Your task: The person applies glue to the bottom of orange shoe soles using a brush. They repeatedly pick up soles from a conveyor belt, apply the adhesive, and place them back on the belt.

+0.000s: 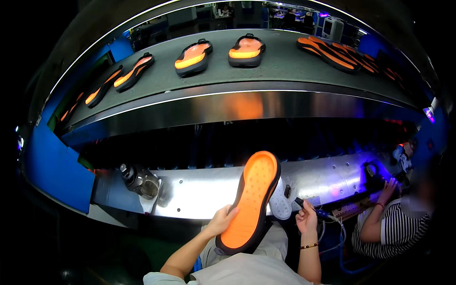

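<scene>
at the left, a dark-capped bottle [139,180] is on the metal bench [204,187]; its lower part is see-through, but i cannot tell its content. the left hand [224,220] has fingers closed on the edge of an orange-and-black shoe sole [251,204], before the person's body. the step seems to be handling this sole; the next move may call for a steady hold. the right hand [306,218] pinches a small dark object [299,202], apart from the sole.

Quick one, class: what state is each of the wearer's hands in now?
Left hand: closed on the orange-and-black shoe sole, at its left edge.
Right hand: closed on a black-tipped tool, exact kind unclear.
</scene>
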`<control>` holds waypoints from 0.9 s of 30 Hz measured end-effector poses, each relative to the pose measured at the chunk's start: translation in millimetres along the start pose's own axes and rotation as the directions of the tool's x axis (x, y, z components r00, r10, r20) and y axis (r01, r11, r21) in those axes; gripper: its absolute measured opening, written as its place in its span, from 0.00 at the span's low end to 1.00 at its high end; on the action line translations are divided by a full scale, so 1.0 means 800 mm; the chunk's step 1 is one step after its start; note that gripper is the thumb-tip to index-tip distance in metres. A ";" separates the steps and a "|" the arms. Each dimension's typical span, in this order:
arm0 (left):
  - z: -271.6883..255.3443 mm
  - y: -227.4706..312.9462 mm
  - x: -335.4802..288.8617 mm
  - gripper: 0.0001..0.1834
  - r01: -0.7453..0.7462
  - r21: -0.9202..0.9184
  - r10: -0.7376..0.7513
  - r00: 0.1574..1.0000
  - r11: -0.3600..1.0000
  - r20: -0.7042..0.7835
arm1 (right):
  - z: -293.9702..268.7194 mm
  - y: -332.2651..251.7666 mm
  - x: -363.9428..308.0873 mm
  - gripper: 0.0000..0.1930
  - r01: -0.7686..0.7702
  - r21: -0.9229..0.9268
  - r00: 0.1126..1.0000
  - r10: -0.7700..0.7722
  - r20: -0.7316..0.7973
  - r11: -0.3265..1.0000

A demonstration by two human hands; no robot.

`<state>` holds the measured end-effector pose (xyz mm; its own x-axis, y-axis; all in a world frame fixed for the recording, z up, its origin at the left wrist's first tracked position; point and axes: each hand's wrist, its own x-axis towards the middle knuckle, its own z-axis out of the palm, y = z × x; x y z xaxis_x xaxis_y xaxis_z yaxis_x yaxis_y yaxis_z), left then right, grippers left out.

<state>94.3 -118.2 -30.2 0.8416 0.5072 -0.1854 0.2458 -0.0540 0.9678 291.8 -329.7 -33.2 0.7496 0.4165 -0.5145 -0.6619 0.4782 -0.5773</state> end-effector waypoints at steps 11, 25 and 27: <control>0.008 -0.073 -0.086 0.21 0.270 -0.114 -0.286 0.944 0.956 -0.163 | -0.011 -0.002 0.011 0.05 0.090 -0.041 0.996 -0.090 0.003 0.995; -0.015 -0.069 -0.086 0.19 0.060 -0.263 -0.119 0.969 0.963 -0.216 | 0.005 0.003 0.004 0.10 0.030 -0.067 0.997 -0.025 0.073 0.997; -0.014 -0.054 -0.081 0.19 0.055 -0.220 -0.101 0.974 0.974 -0.202 | 0.007 0.001 0.005 0.10 0.033 -0.074 0.996 -0.026 0.084 0.997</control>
<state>23.4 -139.3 -58.0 0.6978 0.6736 -0.2436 0.1796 0.1647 0.9699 294.5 -323.2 -32.1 0.7645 0.4674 -0.4440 -0.6358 0.4328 -0.6391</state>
